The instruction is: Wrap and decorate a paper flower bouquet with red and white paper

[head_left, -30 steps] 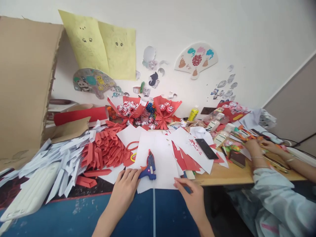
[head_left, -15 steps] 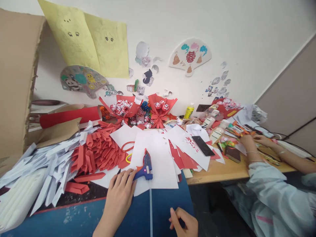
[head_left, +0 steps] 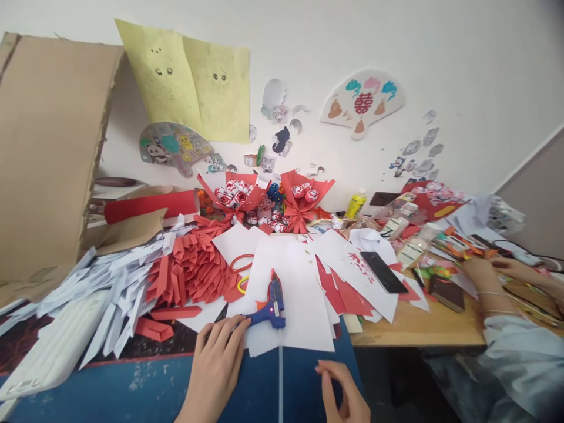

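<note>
My left hand (head_left: 219,355) lies palm down at the front of the blue table (head_left: 170,382), its fingers stretched forward. Its fingertips are at the handle end of a blue glue gun (head_left: 271,314), which lies on white paper (head_left: 304,332) with a small light lit on it. Whether they press on the handle I cannot tell. A pale glue stick (head_left: 281,382) runs from the gun toward me. My right hand (head_left: 343,390) hovers over the right table edge, thumb and index finger close together in a pinch. Anything between them is too small to make out.
Folded red paper strips (head_left: 189,264) and white ones (head_left: 106,294) are heaped left, near a white soft pack (head_left: 66,341). Behind stand red paper bouquets (head_left: 304,205). Scissors (head_left: 241,262) and a black phone (head_left: 383,272) lie about. A co-worker's hand (head_left: 478,276) is at the right.
The view has shifted, so everything appears farther right. My left hand has drawn back slightly from the gun handle. My right thumb and index finger have come together at the tips.
</note>
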{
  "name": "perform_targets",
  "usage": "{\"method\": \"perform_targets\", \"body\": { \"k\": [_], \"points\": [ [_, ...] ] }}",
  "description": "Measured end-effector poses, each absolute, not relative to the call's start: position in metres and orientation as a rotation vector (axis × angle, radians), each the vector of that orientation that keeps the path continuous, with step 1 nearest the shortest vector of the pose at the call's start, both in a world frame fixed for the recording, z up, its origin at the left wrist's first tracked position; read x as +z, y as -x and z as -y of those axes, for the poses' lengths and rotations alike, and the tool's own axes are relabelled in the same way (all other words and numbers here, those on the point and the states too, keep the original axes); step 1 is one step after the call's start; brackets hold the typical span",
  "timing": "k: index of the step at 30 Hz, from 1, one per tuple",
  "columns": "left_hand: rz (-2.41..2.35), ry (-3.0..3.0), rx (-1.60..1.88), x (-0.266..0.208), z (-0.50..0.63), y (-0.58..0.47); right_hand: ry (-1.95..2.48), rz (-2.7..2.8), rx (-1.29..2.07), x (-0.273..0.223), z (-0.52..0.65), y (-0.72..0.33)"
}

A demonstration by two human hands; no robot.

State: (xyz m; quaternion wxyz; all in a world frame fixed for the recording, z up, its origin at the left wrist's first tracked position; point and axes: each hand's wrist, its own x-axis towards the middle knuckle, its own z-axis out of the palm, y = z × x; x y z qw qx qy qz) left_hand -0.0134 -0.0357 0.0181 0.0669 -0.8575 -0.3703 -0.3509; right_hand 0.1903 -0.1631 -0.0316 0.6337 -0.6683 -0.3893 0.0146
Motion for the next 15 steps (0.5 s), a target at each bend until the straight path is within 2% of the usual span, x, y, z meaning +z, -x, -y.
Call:
{"method": "perform_targets", "body": {
  "k": [3,6,15],
  "points": [
    [1.074,2.582,-1.050,0.021,0.029,0.007,1.480,1.190,-0.134,-0.020,0.145,-0.207],
    [1.012,2.542,-1.060,0.022,0.021,0.000,1.499,1.256,-0.235,-0.014,0.131,-0.216],
    [0.926,2.540,-1.036,0.008,0.009,-0.001,1.527,1.128,-0.064,-0.023,0.127,-0.223]
  ]
}}
